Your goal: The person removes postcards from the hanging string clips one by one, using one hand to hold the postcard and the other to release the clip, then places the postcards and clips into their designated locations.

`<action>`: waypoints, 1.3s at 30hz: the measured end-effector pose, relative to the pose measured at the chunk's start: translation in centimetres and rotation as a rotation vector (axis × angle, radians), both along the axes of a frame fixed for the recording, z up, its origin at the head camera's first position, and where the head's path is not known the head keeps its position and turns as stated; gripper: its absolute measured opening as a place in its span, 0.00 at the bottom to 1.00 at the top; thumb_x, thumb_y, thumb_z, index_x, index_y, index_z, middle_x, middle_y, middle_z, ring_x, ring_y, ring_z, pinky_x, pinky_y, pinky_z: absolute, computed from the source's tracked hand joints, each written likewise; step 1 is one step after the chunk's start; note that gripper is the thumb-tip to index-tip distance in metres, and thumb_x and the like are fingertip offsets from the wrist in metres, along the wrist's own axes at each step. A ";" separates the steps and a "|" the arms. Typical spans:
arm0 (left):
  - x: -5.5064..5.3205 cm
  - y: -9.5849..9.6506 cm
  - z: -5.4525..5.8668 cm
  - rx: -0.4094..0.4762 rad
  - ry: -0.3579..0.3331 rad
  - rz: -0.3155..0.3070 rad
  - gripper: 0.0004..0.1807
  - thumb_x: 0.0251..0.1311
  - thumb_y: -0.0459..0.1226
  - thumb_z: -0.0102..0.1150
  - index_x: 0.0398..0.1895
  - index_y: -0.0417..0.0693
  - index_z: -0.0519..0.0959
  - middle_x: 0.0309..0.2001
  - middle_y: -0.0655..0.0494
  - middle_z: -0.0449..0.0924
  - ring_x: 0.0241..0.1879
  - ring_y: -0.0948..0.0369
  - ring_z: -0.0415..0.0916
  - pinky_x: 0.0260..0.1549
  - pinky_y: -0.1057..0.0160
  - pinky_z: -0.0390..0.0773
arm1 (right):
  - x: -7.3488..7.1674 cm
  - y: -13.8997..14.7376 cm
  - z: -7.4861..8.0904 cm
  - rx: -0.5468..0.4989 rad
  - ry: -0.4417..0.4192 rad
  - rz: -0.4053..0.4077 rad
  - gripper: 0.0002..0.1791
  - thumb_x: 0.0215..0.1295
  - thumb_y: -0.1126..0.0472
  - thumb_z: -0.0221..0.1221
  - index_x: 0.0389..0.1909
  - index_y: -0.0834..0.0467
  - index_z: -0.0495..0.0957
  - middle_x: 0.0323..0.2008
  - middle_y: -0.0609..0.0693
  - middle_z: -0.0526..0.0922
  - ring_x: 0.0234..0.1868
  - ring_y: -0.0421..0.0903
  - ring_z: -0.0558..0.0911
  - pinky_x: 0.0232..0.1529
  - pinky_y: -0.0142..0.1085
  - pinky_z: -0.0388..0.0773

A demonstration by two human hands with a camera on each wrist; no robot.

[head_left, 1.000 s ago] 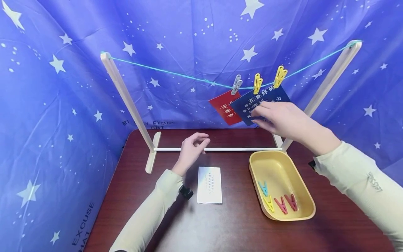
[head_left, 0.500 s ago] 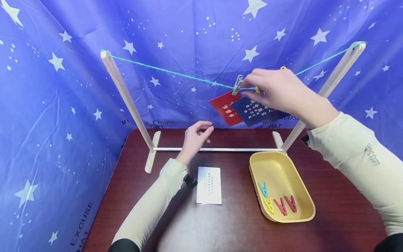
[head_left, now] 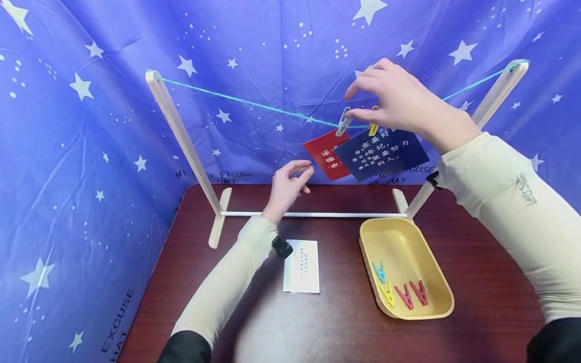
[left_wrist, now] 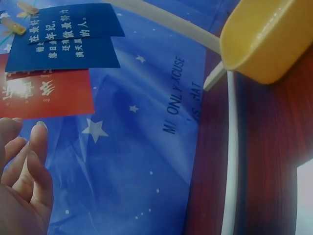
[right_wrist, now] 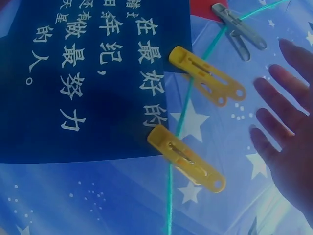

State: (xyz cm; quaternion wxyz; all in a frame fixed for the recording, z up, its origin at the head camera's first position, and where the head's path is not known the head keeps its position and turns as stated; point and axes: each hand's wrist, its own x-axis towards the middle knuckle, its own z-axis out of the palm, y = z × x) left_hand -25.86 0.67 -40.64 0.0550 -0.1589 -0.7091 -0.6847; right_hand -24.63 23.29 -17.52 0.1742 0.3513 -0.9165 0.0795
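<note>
A blue card with white writing (head_left: 395, 154) and a red card (head_left: 322, 154) hang from a turquoise string (head_left: 254, 104). Two yellow clothespins (right_wrist: 205, 76) grip the blue card's top edge; a grey clothespin (head_left: 343, 122) is on the red card. My right hand (head_left: 401, 101) is raised over the string with fingers spread, its thumb overlapping the grey clothespin's top in the head view. The right wrist view shows that hand apart from the pins, holding nothing. Below the red card, my left hand (head_left: 290, 186) hovers with loosely bent fingers, also holding nothing.
The string runs between two wooden posts (head_left: 181, 136) joined by a white rod (head_left: 327, 215). On the table (head_left: 345, 333) stands a yellow tray (head_left: 447, 282) with several clothespins (head_left: 404, 296). A white card (head_left: 305, 267) lies left of it. A starry blue curtain (head_left: 272, 45) hangs behind.
My right hand has risen from in front of the blue card to above the string, uncovering the card's writing. My left hand has moved up and right toward the red card.
</note>
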 end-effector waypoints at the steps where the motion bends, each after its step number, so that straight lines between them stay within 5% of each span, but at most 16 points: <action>1: 0.0 0.2 0.1 0.002 -0.001 -0.002 0.15 0.69 0.36 0.67 0.57 0.42 0.84 0.51 0.46 0.88 0.17 0.67 0.79 0.19 0.65 0.76 | -0.2 0.0 0.0 0.005 -0.035 -0.024 0.18 0.66 0.57 0.71 0.51 0.63 0.84 0.51 0.64 0.85 0.61 0.65 0.71 0.59 0.63 0.68; 7: 0.2 1.0 0.6 0.024 -0.017 -0.017 0.17 0.69 0.34 0.67 0.58 0.40 0.83 0.52 0.44 0.87 0.18 0.67 0.80 0.19 0.68 0.75 | -0.6 0.2 -0.3 0.047 -0.206 -0.135 0.27 0.69 0.51 0.68 0.63 0.62 0.80 0.63 0.66 0.78 0.67 0.65 0.67 0.66 0.66 0.62; 17: 0.2 1.4 0.8 0.020 0.006 -0.006 0.15 0.68 0.33 0.67 0.56 0.40 0.83 0.49 0.44 0.88 0.17 0.65 0.79 0.21 0.59 0.80 | -0.9 0.1 -1.1 -0.020 -0.288 -0.126 0.26 0.72 0.52 0.65 0.63 0.64 0.79 0.60 0.65 0.81 0.68 0.63 0.68 0.72 0.64 0.55; 26: 0.2 1.3 1.0 0.048 0.014 0.012 0.10 0.68 0.32 0.66 0.48 0.35 0.83 0.43 0.39 0.88 0.15 0.66 0.78 0.18 0.68 0.74 | -0.9 0.2 -1.4 -0.048 -0.290 -0.126 0.24 0.73 0.51 0.65 0.61 0.63 0.81 0.60 0.63 0.80 0.59 0.61 0.76 0.59 0.59 0.75; 39: 0.2 1.4 0.8 0.044 0.070 -0.026 0.08 0.67 0.30 0.67 0.44 0.32 0.84 0.41 0.30 0.84 0.14 0.64 0.74 0.18 0.70 0.73 | -0.8 0.6 -1.6 -0.096 -0.343 -0.178 0.22 0.73 0.51 0.64 0.60 0.61 0.82 0.60 0.62 0.79 0.54 0.63 0.82 0.58 0.59 0.76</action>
